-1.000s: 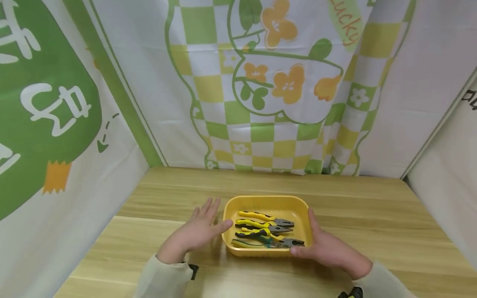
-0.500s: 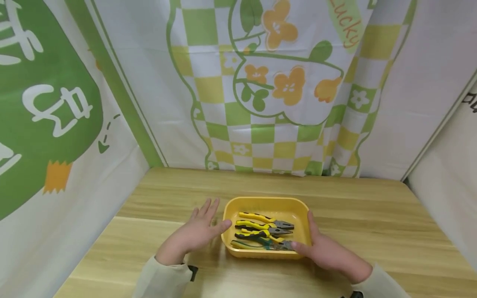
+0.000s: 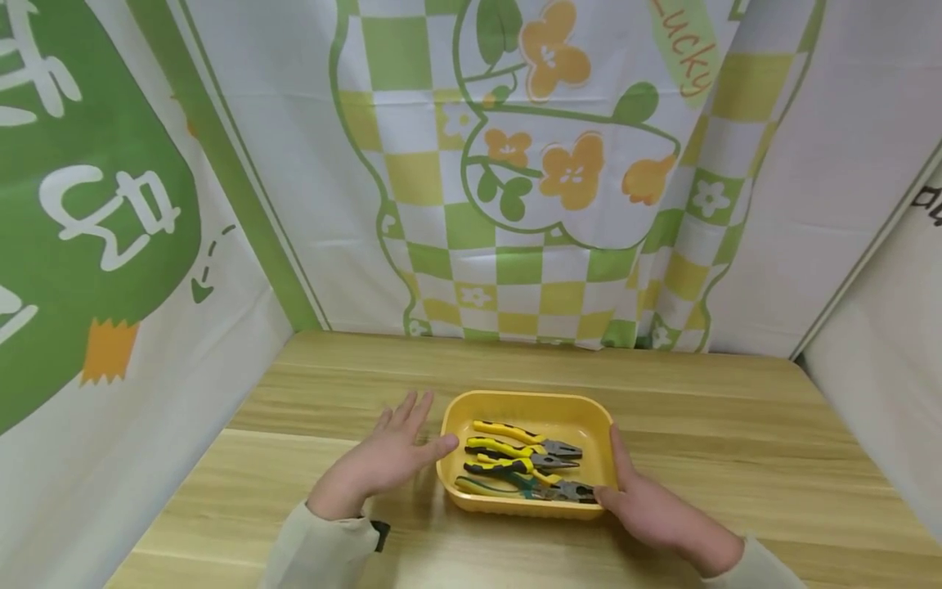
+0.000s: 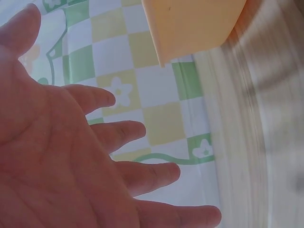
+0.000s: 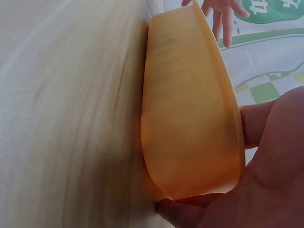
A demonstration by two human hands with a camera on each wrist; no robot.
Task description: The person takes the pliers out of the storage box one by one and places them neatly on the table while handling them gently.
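Note:
A yellow plastic tray [image 3: 530, 510] stands on the wooden table. Several pliers lie inside it, jaws pointing right: yellow-and-black-handled combination pliers [image 3: 508, 428], long-nose pliers [image 3: 555, 463] and, nearest the front wall, a green-and-yellow-handled pair [image 3: 486, 488]. My right hand [image 3: 655, 507] grips the tray's right end, thumb at the front right corner; in the right wrist view, fingers curl round the outer wall [image 5: 190, 109]. At the left end my left hand [image 3: 386, 458] has its fingers spread and thumb by the rim; whether it touches cannot be told. The left wrist view shows the palm [image 4: 57, 142] holding nothing.
Behind the table [image 3: 353, 360] hangs a green-and-yellow checked cloth [image 3: 515, 262]. White cloth walls enclose both sides, the left one [image 3: 96, 196] printed in green. Bare wood extends left and right of the tray.
My right hand has shifted slightly right and toward me, its thumb sliding off the pliers' heads to the tray's front right corner. The left hand stays about the same.

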